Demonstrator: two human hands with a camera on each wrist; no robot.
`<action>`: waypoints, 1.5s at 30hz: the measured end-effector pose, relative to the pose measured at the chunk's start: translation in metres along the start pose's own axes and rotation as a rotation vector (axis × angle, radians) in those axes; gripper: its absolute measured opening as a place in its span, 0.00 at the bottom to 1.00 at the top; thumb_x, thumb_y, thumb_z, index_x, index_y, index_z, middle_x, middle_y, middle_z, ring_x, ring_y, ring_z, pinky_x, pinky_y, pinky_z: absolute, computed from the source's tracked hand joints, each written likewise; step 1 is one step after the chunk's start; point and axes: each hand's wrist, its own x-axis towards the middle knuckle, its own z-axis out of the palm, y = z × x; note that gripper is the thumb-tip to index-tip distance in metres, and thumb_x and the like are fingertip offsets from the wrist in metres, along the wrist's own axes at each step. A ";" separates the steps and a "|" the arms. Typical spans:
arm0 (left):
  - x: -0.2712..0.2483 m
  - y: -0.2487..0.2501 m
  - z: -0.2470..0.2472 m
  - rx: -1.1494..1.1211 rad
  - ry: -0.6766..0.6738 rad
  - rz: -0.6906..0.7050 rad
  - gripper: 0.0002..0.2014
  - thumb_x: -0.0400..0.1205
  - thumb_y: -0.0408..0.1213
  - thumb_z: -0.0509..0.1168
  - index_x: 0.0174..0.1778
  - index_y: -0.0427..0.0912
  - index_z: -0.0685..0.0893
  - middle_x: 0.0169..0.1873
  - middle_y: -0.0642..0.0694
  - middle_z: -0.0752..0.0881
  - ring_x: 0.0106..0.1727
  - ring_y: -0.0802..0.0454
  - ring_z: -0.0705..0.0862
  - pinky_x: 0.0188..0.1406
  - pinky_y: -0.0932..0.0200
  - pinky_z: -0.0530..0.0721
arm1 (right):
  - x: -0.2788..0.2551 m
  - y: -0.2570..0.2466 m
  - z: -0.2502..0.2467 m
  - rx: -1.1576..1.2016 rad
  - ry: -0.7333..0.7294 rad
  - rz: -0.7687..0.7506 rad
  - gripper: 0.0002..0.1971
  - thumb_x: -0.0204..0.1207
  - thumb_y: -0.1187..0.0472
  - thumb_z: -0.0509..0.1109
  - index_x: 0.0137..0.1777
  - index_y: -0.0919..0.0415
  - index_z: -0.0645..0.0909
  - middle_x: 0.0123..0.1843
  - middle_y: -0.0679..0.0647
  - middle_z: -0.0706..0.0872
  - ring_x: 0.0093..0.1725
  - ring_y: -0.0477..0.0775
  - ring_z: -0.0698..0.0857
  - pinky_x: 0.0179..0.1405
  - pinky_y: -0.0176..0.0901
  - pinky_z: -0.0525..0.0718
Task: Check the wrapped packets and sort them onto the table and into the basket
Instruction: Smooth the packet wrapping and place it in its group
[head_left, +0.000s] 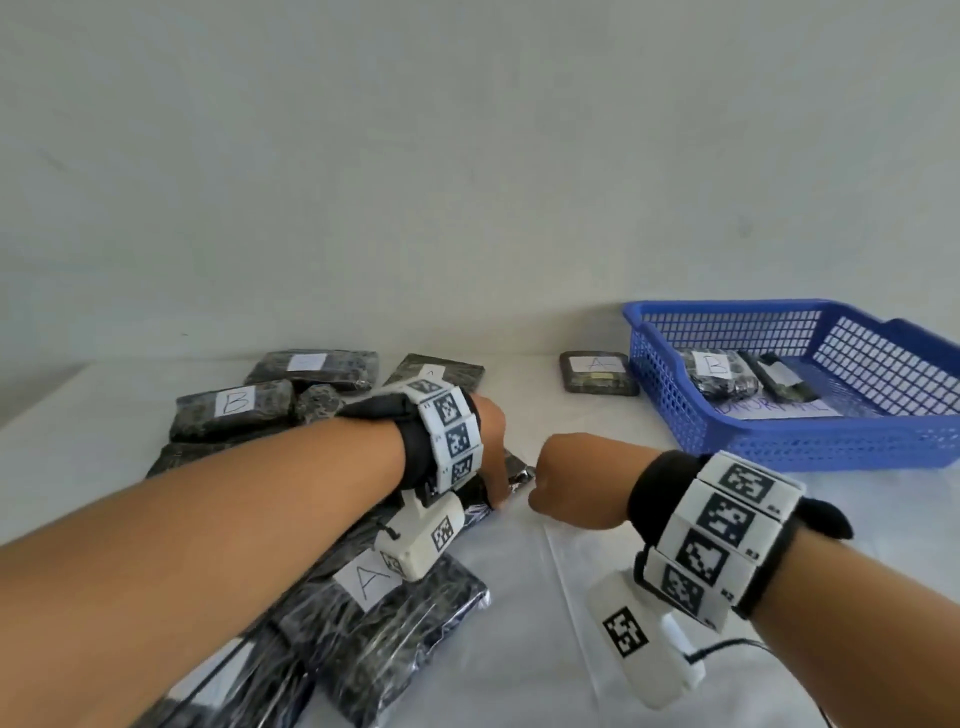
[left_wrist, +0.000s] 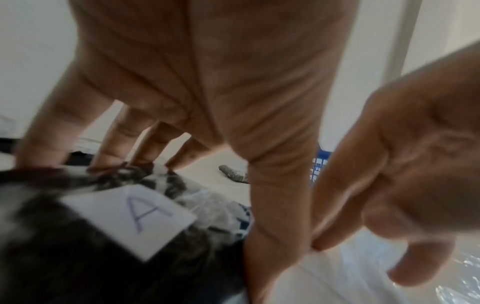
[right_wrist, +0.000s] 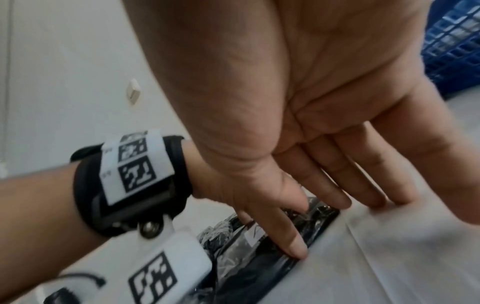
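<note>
Two hands meet over a wrapped packet labelled A (left_wrist: 130, 218) — left hand (head_left: 485, 441) fingers spread on it, right hand (head_left: 576, 480) fingers straight, ungrasping — so lifting toward the table's A packet (head_left: 597, 374) is judged next.

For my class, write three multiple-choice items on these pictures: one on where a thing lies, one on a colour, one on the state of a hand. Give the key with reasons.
1. Where does the lone packet marked A lie?
A. inside the basket
B. on the table just left of the basket
C. under the right hand

2. What colour is the basket?
A. blue
B. red
C. green

3. What is the left hand doing?
A. hanging idle above the table
B. gripping the basket rim
C. pressing down with its fingers on a packet in the pile

Key: B, the packet sits on the table beside the basket's left wall; A, its mesh walls are blue; C, the left wrist view shows fingertips planted on the wrapped packet.
</note>
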 end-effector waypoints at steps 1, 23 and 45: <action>-0.004 0.001 0.004 -0.009 0.050 -0.012 0.35 0.72 0.61 0.80 0.64 0.37 0.83 0.52 0.42 0.85 0.47 0.45 0.83 0.36 0.56 0.81 | 0.001 0.001 0.002 0.030 0.021 0.012 0.20 0.89 0.57 0.63 0.33 0.57 0.68 0.35 0.52 0.73 0.32 0.48 0.71 0.30 0.38 0.68; -0.163 -0.061 -0.004 -1.897 0.998 0.598 0.11 0.84 0.39 0.72 0.56 0.36 0.90 0.52 0.36 0.94 0.53 0.40 0.93 0.55 0.46 0.92 | -0.097 -0.036 -0.040 0.988 0.758 -0.393 0.13 0.86 0.63 0.72 0.66 0.49 0.79 0.57 0.50 0.95 0.59 0.50 0.93 0.66 0.55 0.89; -0.233 -0.028 -0.006 -1.773 1.250 0.624 0.19 0.84 0.51 0.72 0.51 0.34 0.86 0.46 0.34 0.92 0.47 0.37 0.94 0.47 0.30 0.92 | -0.153 -0.106 -0.056 1.252 1.119 -0.530 0.11 0.77 0.50 0.82 0.51 0.54 0.88 0.48 0.55 0.96 0.49 0.59 0.96 0.50 0.68 0.94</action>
